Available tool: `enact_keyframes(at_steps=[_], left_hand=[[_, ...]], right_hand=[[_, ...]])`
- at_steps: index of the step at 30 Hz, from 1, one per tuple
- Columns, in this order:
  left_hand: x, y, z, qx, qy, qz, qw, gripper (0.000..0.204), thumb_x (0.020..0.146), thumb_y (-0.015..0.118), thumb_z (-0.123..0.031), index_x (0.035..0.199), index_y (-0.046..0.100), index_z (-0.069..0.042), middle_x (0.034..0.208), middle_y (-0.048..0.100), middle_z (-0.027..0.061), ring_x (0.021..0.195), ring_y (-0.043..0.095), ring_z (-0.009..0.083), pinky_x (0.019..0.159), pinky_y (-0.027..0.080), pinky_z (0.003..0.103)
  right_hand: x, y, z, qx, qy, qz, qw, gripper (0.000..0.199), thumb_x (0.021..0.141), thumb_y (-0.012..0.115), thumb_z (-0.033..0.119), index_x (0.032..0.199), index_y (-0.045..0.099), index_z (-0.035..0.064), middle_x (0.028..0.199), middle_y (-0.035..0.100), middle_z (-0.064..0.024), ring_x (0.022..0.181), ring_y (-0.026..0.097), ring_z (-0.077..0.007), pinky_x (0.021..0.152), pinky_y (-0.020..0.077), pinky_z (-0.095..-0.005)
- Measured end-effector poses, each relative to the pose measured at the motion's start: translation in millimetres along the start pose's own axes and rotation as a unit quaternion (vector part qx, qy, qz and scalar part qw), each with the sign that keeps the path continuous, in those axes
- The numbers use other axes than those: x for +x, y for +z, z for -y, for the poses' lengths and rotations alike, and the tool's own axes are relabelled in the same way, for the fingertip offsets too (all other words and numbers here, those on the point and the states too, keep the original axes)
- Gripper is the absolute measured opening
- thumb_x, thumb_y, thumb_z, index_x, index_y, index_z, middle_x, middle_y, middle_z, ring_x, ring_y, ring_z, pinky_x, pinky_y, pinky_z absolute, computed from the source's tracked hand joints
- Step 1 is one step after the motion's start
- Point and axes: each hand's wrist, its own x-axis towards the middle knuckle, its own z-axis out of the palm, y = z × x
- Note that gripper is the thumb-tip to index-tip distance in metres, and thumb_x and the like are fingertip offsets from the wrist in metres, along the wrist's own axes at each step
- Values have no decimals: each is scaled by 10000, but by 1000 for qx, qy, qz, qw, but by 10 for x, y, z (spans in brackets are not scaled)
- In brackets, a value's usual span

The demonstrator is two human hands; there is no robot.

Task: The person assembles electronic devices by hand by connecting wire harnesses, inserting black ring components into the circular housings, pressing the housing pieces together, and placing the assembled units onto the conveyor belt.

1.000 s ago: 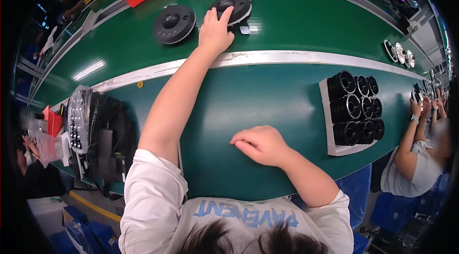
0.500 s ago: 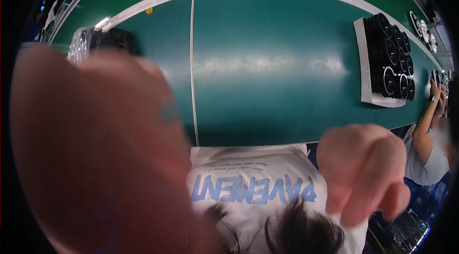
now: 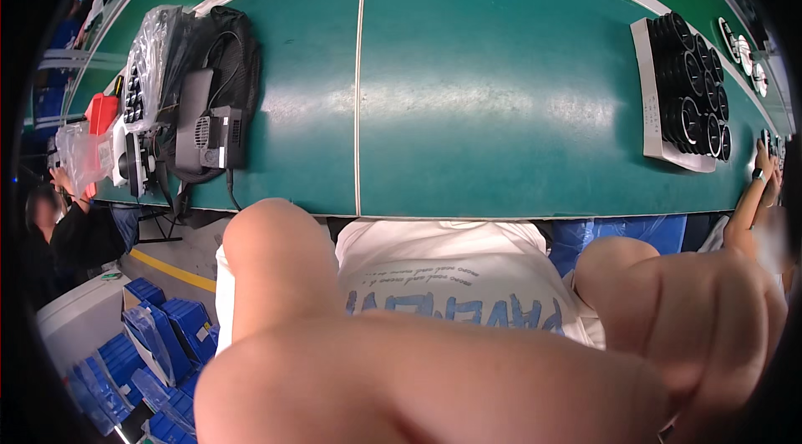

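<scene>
Both of my hands are raised very close to the camera, well away from the table. My left hand (image 3: 434, 381) fills the lower middle as a large, soft-edged shape, with the bent left arm behind it; its fingers cannot be made out. At the lower right, my right hand (image 3: 702, 319) shows its back with the fingers curled in. Whatever those fingers hold, if anything, is hidden from view. Neither hand touches the green table (image 3: 468, 51). Behind them is my white shirt (image 3: 443, 243) with blue lettering.
A white tray (image 3: 650, 101) of black round parts stands on the right. To the left lie a black bag (image 3: 242, 68), a dark device with a cable (image 3: 219, 137) and clear plastic bags (image 3: 159, 43). Blue boxes (image 3: 180, 327) fill the lower left. Co-workers sit at both sides.
My left hand has swung from the left side down across the lower middle. My right hand has moved rightward. The view has shifted, uncovering the bag and device on the left.
</scene>
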Motion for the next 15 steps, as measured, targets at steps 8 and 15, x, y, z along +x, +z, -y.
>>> enact_keyframes(at_steps=[8,15], left_hand=[[107,133,12,-12,43,-23,999,243,793,507,-228,914,491,-17,745,461,47,721,433,162,628,355,298],[144,309,8,-18,73,-47,996,235,789,506,-227,903,491,-22,743,460,43,724,433,163,641,351,305]], right_hand=[[88,9,56,-69,-41,-39,996,188,821,531,271,909,600,119,944,571,-32,744,513,-136,636,411,-302],[178,122,25,-119,-79,-72,987,182,818,536,265,929,592,132,977,556,-24,783,502,-135,666,402,-318]])
